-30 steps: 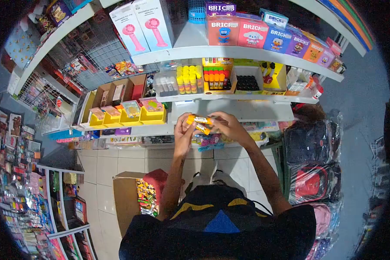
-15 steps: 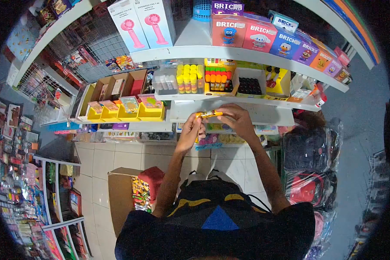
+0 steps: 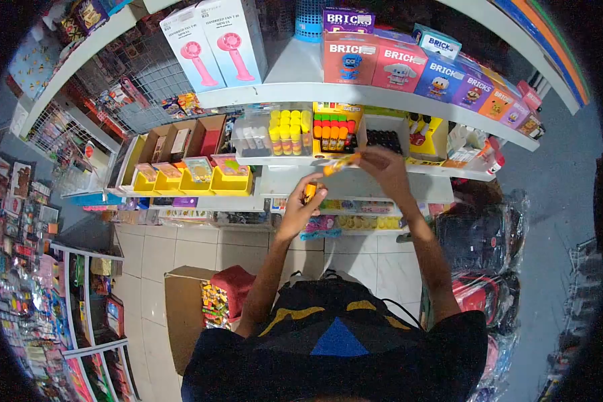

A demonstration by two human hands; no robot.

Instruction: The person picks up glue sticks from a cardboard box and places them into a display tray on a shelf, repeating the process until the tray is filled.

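Observation:
My right hand [image 3: 386,169] grips one end of an orange and yellow glue stick [image 3: 340,164], slightly smeared by motion, in front of the middle shelf. Lower and to its left, my left hand [image 3: 301,209] is closed around another orange glue stick [image 3: 310,192], mostly hidden by the fingers. Just above sits a yellow glue stick display box [image 3: 345,109], holding upright sticks with green, red and orange ends. Yellow-capped tubes [image 3: 290,132] stand in a clear container to its left. A box of black-capped items [image 3: 382,142] is to its right, partly behind my right hand.
Brick toy boxes [image 3: 400,65] and handheld fan boxes [image 3: 214,50] line the shelf above. Yellow bins [image 3: 232,181] sit at left. On the floor, a cardboard box [image 3: 184,315] holds many small coloured sticks and a red cloth [image 3: 233,288]. Wrapped bags [image 3: 479,234] stand at right.
My hands have moved apart. The right one has risen toward the display box with a glue stick, while the left stays low, holding another. The camera view has shifted slightly.

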